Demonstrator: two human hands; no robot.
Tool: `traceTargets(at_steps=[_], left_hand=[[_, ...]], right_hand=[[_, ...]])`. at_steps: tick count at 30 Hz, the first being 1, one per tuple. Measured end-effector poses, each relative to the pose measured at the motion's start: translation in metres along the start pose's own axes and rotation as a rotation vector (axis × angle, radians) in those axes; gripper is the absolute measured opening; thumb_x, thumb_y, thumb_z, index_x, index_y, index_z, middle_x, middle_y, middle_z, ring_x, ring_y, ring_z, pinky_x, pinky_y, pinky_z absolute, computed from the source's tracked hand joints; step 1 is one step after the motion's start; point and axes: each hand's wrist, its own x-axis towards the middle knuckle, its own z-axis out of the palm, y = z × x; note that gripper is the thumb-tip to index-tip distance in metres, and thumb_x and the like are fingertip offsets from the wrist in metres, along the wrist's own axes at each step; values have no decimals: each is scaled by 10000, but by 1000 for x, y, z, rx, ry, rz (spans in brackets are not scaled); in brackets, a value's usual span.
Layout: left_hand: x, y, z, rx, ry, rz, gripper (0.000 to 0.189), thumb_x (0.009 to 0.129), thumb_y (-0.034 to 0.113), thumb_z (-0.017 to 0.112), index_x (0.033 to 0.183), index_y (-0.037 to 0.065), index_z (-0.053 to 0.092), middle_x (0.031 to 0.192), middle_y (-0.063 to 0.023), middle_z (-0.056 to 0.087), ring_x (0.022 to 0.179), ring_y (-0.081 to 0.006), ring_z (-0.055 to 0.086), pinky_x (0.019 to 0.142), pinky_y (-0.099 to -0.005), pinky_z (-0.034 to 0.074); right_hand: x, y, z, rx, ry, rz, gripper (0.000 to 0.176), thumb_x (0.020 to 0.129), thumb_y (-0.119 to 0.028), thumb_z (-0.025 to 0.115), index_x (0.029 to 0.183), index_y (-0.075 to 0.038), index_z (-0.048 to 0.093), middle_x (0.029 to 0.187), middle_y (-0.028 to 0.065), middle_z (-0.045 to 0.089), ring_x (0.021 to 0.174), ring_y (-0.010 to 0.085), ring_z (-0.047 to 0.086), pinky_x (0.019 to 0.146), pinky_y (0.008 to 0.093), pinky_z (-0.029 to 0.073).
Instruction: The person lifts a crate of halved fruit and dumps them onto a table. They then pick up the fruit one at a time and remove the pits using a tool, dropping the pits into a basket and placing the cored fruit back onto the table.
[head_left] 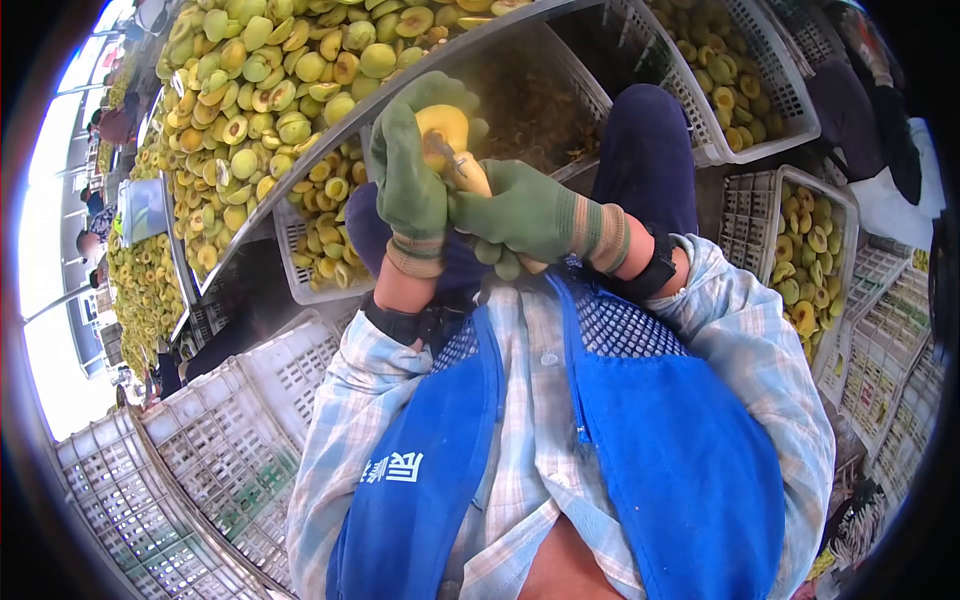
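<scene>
Both my hands wear green gloves with striped knit cuffs. In the head view, my left hand [405, 170] is wrapped round a yellow halved fruit [445, 124] that looks like a peach or apricot, its cut side turned towards my right. My right hand [525, 208] grips a wooden-handled tool with a metal tip [468, 173]. That tip meets the dark centre of the fruit; its exact shape is hard to make out. Both hands are held close together above my knees, in front of a metal-edged table [345, 128] heaped with similar fruit halves.
Below the table edge, a white crate [318, 290] contains fruit halves, and another crate [590, 85] has brown scraps. More fruit-filled crates [740, 155] [850, 215] stand to the right. Stacked crates [205, 425] flank my left side. Other people [865, 115] are nearby.
</scene>
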Motion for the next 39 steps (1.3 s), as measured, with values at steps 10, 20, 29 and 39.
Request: traceTargets(at_steps=[10,20,29,39], left_hand=[[-1,4,-3,74,6,-52,552,1003,425,398,1303,-34,462,1206,-192,583,1035,-301,628,767,-400,585],[-3,16,3,101,-82,73,598,993,472,385,1272,-49,475,1204,-193,571,1090,-292,602,799,-375,572],[2,16,0,100,-90,-205,555,1001,444,378,1261,-33,491,1124,-189,619,936,-296,671,652,-326,589],[3,6,8,53,42,-211,536,989,458,413,1201,-20,528,1081,-174,629,879,-283,676,606,-318,580]], right_hand=[[-3,-7,-2,-111,-8,-12,285,901,-318,574,918,-34,578,624,38,569,449,125,564,341,243,395],[-4,-2,1,139,-132,-33,243,885,-249,564,928,-11,547,629,61,570,424,133,551,335,261,418],[-3,0,-6,-118,-80,-30,331,904,-329,583,945,-2,558,608,50,569,444,141,567,364,258,429],[22,23,-31,635,-594,126,284,935,-278,559,939,3,604,571,-24,495,379,68,430,326,225,346]])
